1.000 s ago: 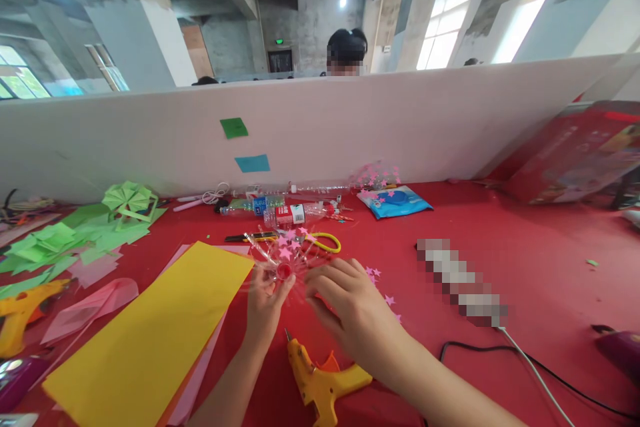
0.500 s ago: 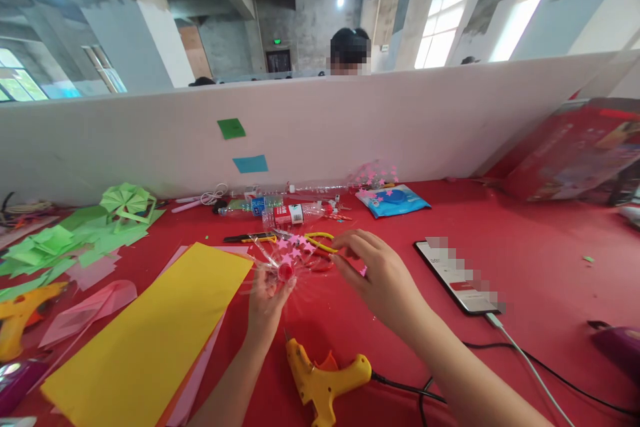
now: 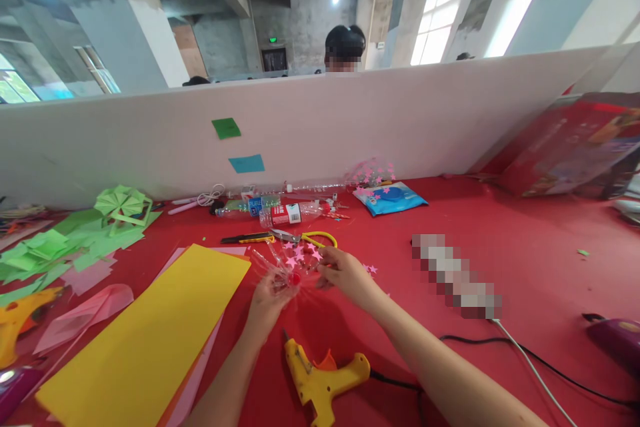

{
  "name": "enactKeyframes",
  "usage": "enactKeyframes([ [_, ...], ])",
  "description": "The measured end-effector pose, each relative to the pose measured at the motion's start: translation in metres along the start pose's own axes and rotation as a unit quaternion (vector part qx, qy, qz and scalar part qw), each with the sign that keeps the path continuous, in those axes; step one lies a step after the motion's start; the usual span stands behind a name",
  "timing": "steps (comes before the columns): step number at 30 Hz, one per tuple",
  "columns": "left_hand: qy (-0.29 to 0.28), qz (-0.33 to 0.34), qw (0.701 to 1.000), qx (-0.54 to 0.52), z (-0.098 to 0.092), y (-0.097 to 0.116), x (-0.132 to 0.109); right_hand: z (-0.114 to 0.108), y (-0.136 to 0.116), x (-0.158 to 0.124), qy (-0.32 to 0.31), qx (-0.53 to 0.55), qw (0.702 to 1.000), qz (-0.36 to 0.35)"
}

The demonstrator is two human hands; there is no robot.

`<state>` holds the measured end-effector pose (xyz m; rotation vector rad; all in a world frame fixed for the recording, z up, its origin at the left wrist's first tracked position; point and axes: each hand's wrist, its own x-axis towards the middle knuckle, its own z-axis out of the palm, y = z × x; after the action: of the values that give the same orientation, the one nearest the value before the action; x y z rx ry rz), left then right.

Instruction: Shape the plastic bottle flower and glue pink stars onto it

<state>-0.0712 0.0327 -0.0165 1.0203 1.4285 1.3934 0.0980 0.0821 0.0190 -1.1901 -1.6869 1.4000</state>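
Observation:
In my left hand [image 3: 270, 293] is a cut clear plastic bottle [image 3: 261, 260], its red cap [image 3: 294, 279] toward me and its strips fanned out like petals. Several pink stars [image 3: 299, 252] sit on the strips. My right hand [image 3: 343, 270] is at the right edge of the strips, fingers bent together beside a star; what lies between the fingertips is too small to make out. Just beyond are scissors [image 3: 320, 236] with yellow handles and a utility knife [image 3: 247, 238]. Nearer me lies a yellow glue gun [image 3: 323, 373]. Loose pink stars [image 3: 371, 269] lie right of my right hand.
Yellow paper [image 3: 150, 327] and green paper pieces [image 3: 45, 250] cover the left. Plastic bottles [image 3: 287, 215] and a blue wipes pack [image 3: 393, 198] lie by the white partition [image 3: 350, 120]. A blurred-out phone [image 3: 455, 273] with a cable is on the right.
My right hand has moved left and down to the edge of the plastic strips. The bottle in my left hand has shifted slightly right in view.

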Motion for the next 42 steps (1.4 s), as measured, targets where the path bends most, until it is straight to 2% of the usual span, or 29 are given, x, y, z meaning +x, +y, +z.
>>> enactKeyframes([
  [3,-0.016,-0.007,1.0,0.011,-0.007,0.001,0.004,-0.003,0.005,0.003,0.006,-0.02,1.0,0.01],
  [6,-0.065,-0.024,0.998,-0.006,-0.02,0.005,0.009,-0.006,0.007,0.004,0.009,-0.046,0.999,0.019],
  [8,-0.069,-0.016,0.997,0.003,-0.031,0.007,0.013,-0.008,0.007,0.003,0.01,-0.064,0.998,0.023],
  [10,-0.038,0.011,0.999,0.024,-0.041,0.008,0.018,-0.009,0.006,0.002,0.009,-0.085,0.996,0.022],
  [14,0.074,0.073,0.991,0.082,-0.055,0.011,0.026,-0.015,0.003,0.002,0.007,-0.129,0.991,0.012],
  [16,0.097,0.089,0.987,0.095,-0.057,0.014,0.027,-0.019,0.001,0.002,0.007,-0.149,0.989,0.009],
  [25,0.101,0.11,0.981,0.125,-0.052,0.021,0.022,-0.039,-0.013,-0.006,0.024,-0.223,0.974,-0.013],
  [28,0.103,0.114,0.98,0.124,-0.052,0.021,0.023,-0.05,-0.016,-0.013,0.054,-0.251,0.966,-0.012],
  [31,0.132,0.132,0.979,0.087,-0.051,0.024,0.022,-0.066,-0.016,-0.024,0.095,-0.292,0.952,0.001],
  [33,0.166,0.163,0.969,0.081,-0.048,0.027,0.018,-0.076,-0.015,-0.033,0.114,-0.328,0.938,0.016],
  [36,0.208,0.235,0.941,0.124,-0.04,0.034,0.008,-0.084,-0.01,-0.045,0.117,-0.392,0.912,0.041],
  [40,0.193,0.34,0.898,0.203,-0.024,0.044,-0.015,-0.075,0.005,-0.053,0.095,-0.475,0.873,0.056],
  [42,0.159,0.406,0.869,0.232,-0.015,0.047,-0.028,-0.066,0.012,-0.054,0.094,-0.505,0.856,0.057],
])
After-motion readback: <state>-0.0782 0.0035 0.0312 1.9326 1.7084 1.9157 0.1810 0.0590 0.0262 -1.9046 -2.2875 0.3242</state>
